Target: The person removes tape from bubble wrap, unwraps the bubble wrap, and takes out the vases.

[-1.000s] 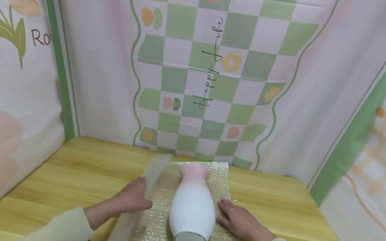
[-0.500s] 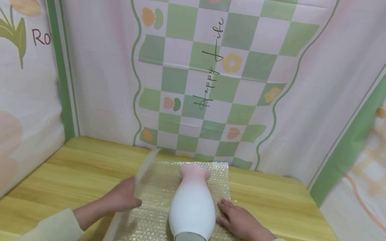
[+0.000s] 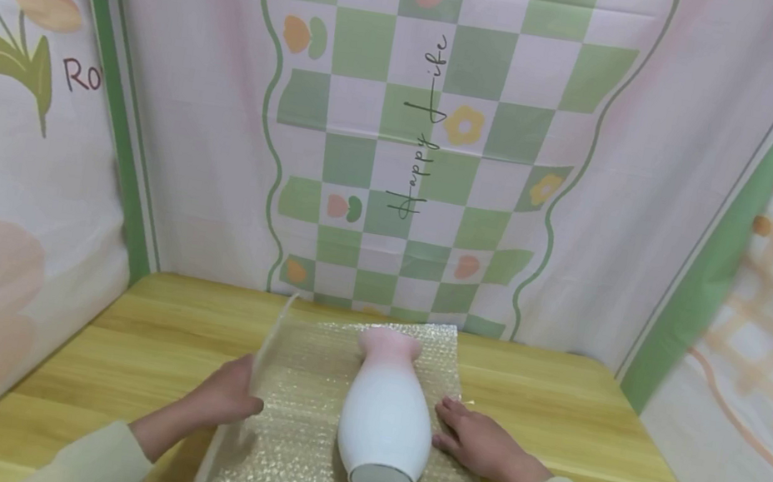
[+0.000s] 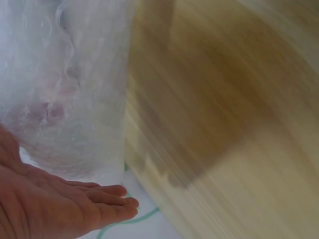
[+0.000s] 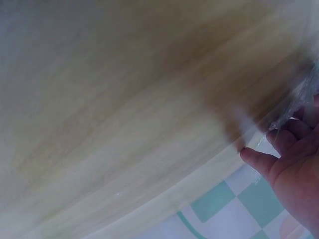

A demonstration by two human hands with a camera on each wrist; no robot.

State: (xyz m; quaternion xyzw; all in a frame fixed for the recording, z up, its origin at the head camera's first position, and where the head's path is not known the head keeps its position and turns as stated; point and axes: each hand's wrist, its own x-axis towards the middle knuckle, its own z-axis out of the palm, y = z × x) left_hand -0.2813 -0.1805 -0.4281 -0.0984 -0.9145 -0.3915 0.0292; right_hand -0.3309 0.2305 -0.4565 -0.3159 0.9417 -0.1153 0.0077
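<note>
One vase lies on its side, and everything I can see is arranged around it. Its long axis runs away from the person, pink neck toward the checked hanging beyond it, white base toward the person. Beneath the vase spreads a sheet of bubble wrap, which reaches out past it on both sides over the wooden counter.

To the right of the vase and just beside its belly is the right hand, much the nearer of the two; whether its tips touch the vase I cannot tell from where I stand. That hand rests low on the sheet's right margin, fingers loosely extended toward the vase, gripping nothing that I can make out.

Well apart, to the left of the vase, is the left hand, with a broad strip of sheet between them. Its fingers are straight and close together, thumb spread away from them, and the sheet's left side stands raised against the hand, supported more than clutched. So the vase lies to the right of the left hand, side-on to the raised edge.
</note>
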